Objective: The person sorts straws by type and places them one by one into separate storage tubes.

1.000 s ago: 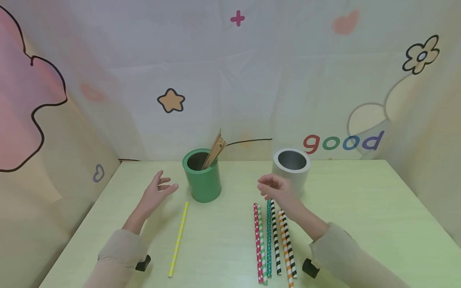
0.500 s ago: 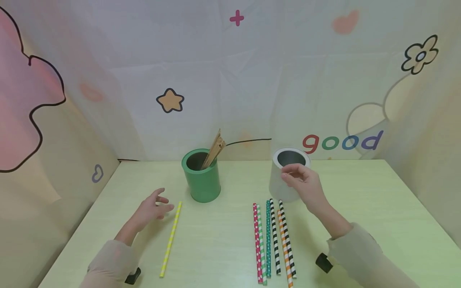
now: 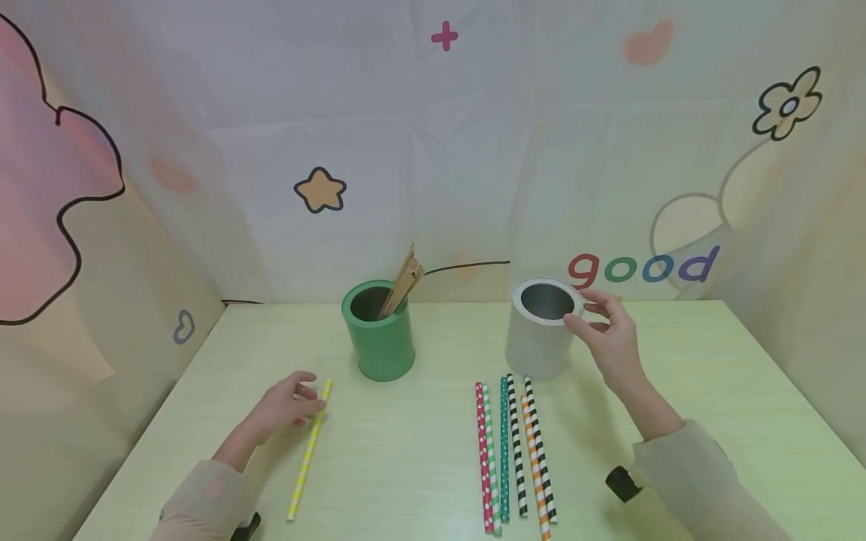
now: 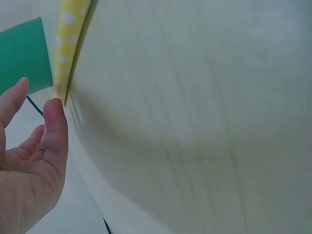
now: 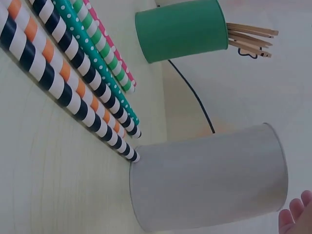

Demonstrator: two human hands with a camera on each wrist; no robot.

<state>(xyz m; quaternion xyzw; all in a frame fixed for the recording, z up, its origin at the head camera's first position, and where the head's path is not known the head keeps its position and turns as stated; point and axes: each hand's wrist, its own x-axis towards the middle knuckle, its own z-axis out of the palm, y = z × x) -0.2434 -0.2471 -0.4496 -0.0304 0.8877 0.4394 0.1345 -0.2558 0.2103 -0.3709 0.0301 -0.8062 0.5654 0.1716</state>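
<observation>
My left hand point(image 3: 283, 406) is beside the upper part of a yellow-and-white paper straw point(image 3: 310, 451) lying on the table; its thumb overlaps the straw in the head view. In the left wrist view, thumb and fingers stand apart around no object, close to the end of the straw point(image 4: 67, 46). My right hand point(image 3: 612, 338) is at the right side of a grey cup point(image 3: 539, 346), fingers spread near its rim. Whether the fingertips touch the cup I cannot tell. In the right wrist view only some fingertips point(image 5: 296, 214) show, beside the rim.
A green cup point(image 3: 381, 349) holding several wooden sticks point(image 3: 404, 284) stands left of the grey one. Several patterned paper straws point(image 3: 517, 458), pink, green, teal, black-striped and orange, lie in front of the grey cup. A printed cloth point(image 3: 406, 150) hangs behind the table.
The yellow straw has shifted left along the table. My left hand has come down and slightly left, towards it. My right hand has moved right, from the front of the grey cup to its right side.
</observation>
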